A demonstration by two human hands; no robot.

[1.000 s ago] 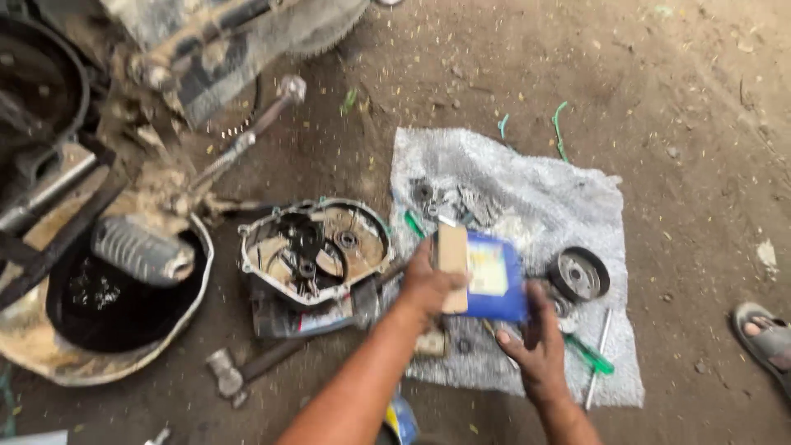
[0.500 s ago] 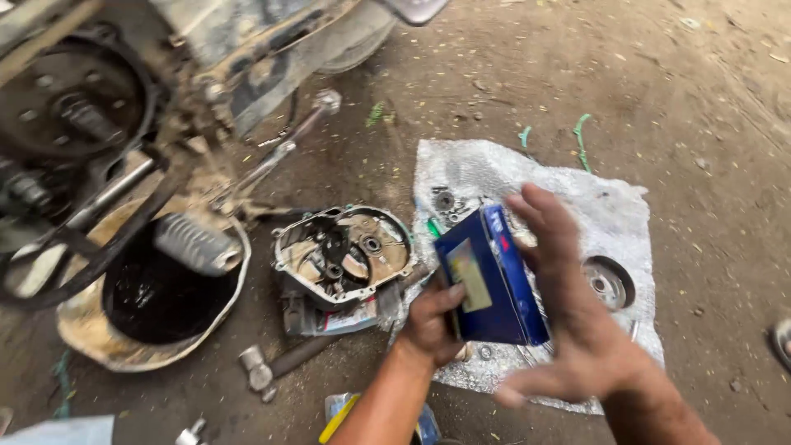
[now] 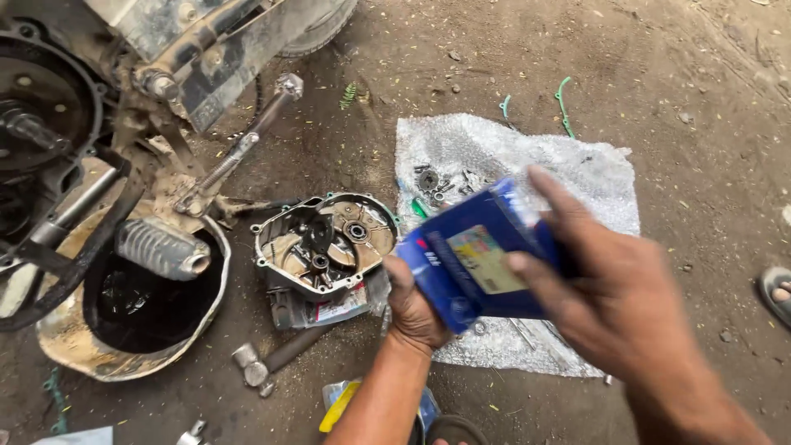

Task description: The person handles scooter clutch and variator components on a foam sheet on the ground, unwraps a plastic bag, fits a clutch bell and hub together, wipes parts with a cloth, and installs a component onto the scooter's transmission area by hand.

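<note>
Both my hands hold a blue cardboard box point(image 3: 474, 264) with a pale label, tilted above a sheet of bubble wrap point(image 3: 593, 177) spread on the dirt. My left hand point(image 3: 412, 309) grips the box's lower left end. My right hand point(image 3: 614, 288) wraps over its right side, with fingers across the top and the face. Small metal parts point(image 3: 432, 185) lie on the wrap beyond the box. An open engine cover point(image 3: 325, 239) with gears inside sits on the ground just left of my left hand.
A motorcycle's underside point(image 3: 165, 49) with a kick lever point(image 3: 247, 140) fills the upper left. Below it stands a drain pan point(image 3: 132, 305) with dark oil. A hammer point(image 3: 272, 358) lies near the cover. A sandalled foot point(image 3: 779, 292) shows at the right edge.
My right hand came up from the wrap and closed over the blue box. The box rose and tilted towards me. The view shifted a little to the left.
</note>
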